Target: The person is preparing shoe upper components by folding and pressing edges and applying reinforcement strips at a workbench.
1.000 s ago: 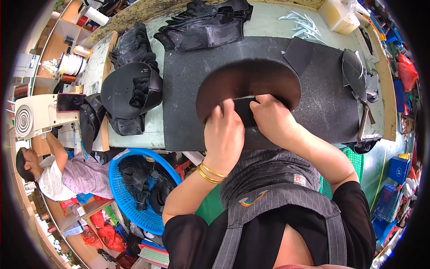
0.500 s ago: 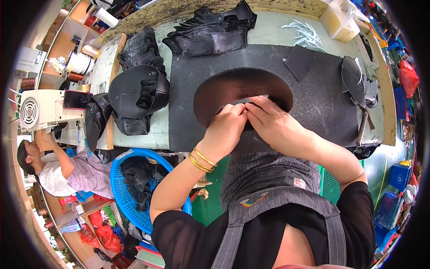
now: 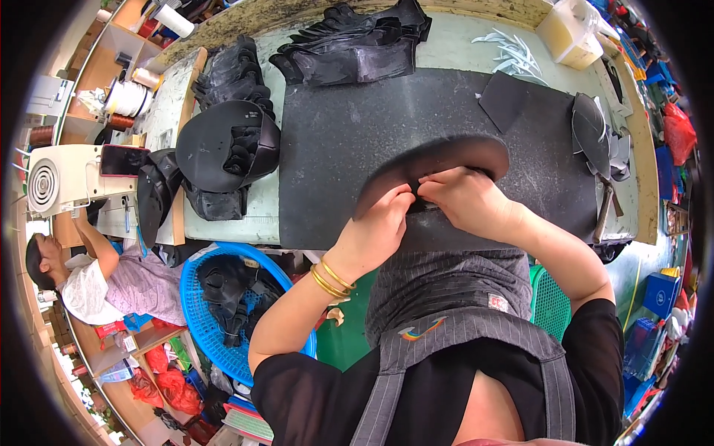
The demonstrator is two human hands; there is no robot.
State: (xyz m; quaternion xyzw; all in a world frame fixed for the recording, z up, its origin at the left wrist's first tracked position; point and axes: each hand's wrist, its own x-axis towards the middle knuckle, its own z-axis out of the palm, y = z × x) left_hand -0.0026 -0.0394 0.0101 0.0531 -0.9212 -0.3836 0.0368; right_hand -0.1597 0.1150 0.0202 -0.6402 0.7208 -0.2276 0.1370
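From the head view, your left hand (image 3: pixel 375 230) and right hand (image 3: pixel 465 201) meet at the near edge of the black mat (image 3: pixel 349 149) on the bench (image 3: pixel 245 215), each grip pinched on the curved black piece (image 3: pixel 439 160), which stands tilted above the mat. A blue basket (image 3: pixel 201 327) of dark pieces sits below the bench's edge to your left, and a hammer (image 3: pixel 604 208) lies at the mat's right.

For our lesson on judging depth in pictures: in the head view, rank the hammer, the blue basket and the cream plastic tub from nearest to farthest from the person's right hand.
1. The hammer, just to the right of the right hand, at the mat's right edge.
2. The cream plastic tub, at the far right corner of the table.
3. The blue basket, down on the left, below the table edge.
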